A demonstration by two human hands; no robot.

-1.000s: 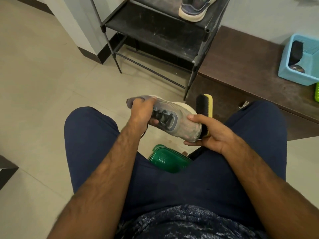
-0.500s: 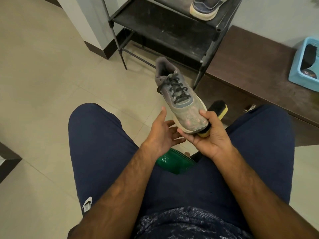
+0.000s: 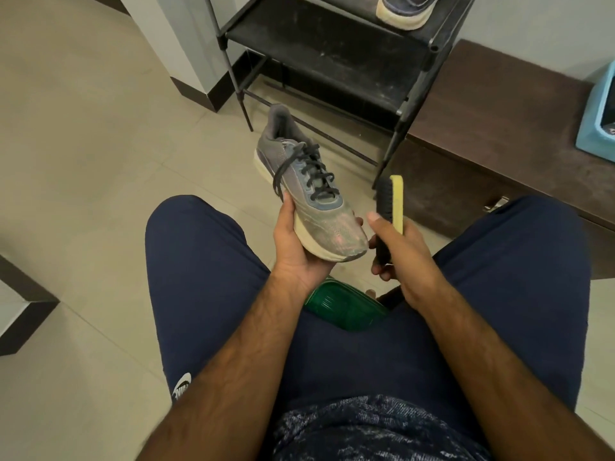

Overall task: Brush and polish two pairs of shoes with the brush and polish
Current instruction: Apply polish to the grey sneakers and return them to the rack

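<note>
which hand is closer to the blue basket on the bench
Right. The right hand, gripping the brush, is below and left of the blue basket. The left hand, holding the shoe, is farther left still.

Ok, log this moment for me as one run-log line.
left hand: holds grey shoe by its sole, toe toward person | right hand: grips brush, bristles facing shoe toe | second shoe: on black rack
</note>
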